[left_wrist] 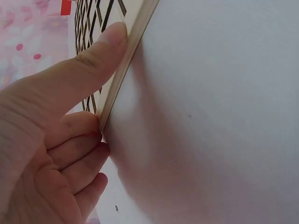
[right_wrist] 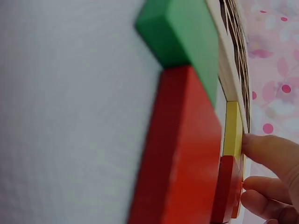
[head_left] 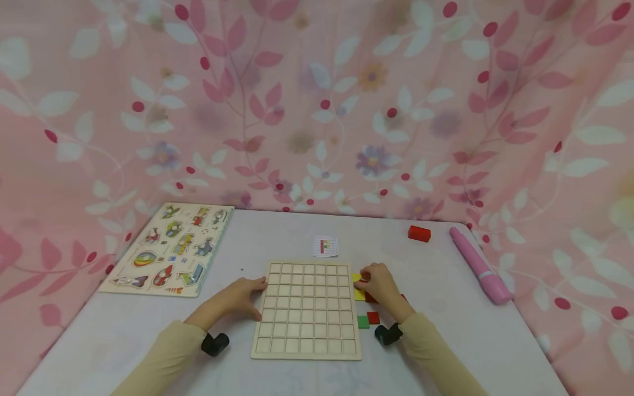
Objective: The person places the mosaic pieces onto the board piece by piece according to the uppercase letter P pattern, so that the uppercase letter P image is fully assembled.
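Note:
A pale wooden grid board (head_left: 307, 308) lies in the middle of the table. My left hand (head_left: 240, 297) rests against its left edge with thumb and fingers spread; in the left wrist view the thumb (left_wrist: 114, 35) touches the rim. At the board's upper right edge my right hand (head_left: 380, 283) pinches a small yellow block (head_left: 356, 277) with thumb and fingertips. Beneath and beside that hand lie another yellow block (head_left: 359, 295) and a red block (head_left: 370, 298), partly hidden. Nearer lie a green block (head_left: 363, 322) and a small red block (head_left: 373, 318).
A small pattern card (head_left: 325, 246) lies behind the board. To the left is a picture puzzle board (head_left: 170, 250). A red block (head_left: 419, 234) and a pink tube-shaped object (head_left: 479, 264) lie at the back right. A floral curtain (head_left: 307, 110) hangs behind the table.

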Available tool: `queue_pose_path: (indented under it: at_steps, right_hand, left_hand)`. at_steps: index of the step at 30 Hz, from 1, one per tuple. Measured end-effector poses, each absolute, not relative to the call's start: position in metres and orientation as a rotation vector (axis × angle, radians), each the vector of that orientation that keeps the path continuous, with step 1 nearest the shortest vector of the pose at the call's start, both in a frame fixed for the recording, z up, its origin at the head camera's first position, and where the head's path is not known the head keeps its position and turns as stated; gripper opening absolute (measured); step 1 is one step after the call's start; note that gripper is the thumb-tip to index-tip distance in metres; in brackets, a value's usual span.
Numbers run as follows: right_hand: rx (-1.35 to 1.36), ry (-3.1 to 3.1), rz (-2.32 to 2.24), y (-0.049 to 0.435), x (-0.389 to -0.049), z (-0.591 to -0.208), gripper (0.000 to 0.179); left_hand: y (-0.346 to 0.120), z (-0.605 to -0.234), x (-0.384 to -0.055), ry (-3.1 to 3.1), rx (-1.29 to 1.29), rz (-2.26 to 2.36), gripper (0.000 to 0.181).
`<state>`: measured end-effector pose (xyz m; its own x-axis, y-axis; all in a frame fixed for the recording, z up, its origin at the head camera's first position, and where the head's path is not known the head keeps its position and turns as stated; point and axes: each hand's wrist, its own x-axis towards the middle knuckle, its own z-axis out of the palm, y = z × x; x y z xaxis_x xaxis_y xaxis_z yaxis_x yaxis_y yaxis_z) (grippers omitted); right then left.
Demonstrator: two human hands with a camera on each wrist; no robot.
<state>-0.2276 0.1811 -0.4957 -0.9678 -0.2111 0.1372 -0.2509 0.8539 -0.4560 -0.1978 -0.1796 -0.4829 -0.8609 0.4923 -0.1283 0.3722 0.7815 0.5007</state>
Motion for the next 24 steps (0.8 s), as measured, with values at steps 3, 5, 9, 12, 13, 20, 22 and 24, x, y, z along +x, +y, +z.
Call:
queue_pose_path:
  at_steps: [3, 5, 9, 12, 13, 20, 22, 24]
  right_hand:
    - [0.377, -2.952, 0.708, 0.181, -0.2293, -0.4951, 0.026]
    - [0.367, -2.968, 0.686, 0.1817, -0.2302, -0.4946, 0.021]
    - [0.372, -2.98, 0.693, 0.1827, -0.2317, -0.4934, 0.017]
    - [0.389, -2.992, 0.724, 0.1827, -0.2327, -0.4943, 0.02]
    - [0.392, -2.997, 0.734, 0.1825, -0.2329, -0.4949, 0.022]
    - [0.428, -3.017, 0.781, 0.1795, -0.2308, -0.4966, 0.021]
    - [0.446, -3.018, 0.788, 0.1779, -0.23, -0.496, 0.021]
    - [0.445, -3.015, 0.784, 0.1759, -0.2299, -0.4951, 0.021]
  left_hand:
    - [-0.1779, -0.4813, -0.1987, 2.715, 0.661, 0.686, 0.08]
    - [-0.1766, -0.4806, -0.1991, 2.71, 0.659, 0.688, 0.08]
    - [-0.1739, -0.4804, -0.2002, 2.713, 0.65, 0.684, 0.08]
    - [-0.1726, -0.4797, -0.2003, 2.712, 0.629, 0.686, 0.081]
    - [-0.1725, -0.4792, -0.2, 2.712, 0.621, 0.684, 0.081]
    - [-0.1744, -0.4784, -0.1992, 2.711, 0.633, 0.668, 0.081]
    - [-0.1755, -0.4785, -0.1989, 2.712, 0.642, 0.662, 0.081]
    - [-0.1767, -0.4788, -0.1984, 2.715, 0.653, 0.652, 0.081]
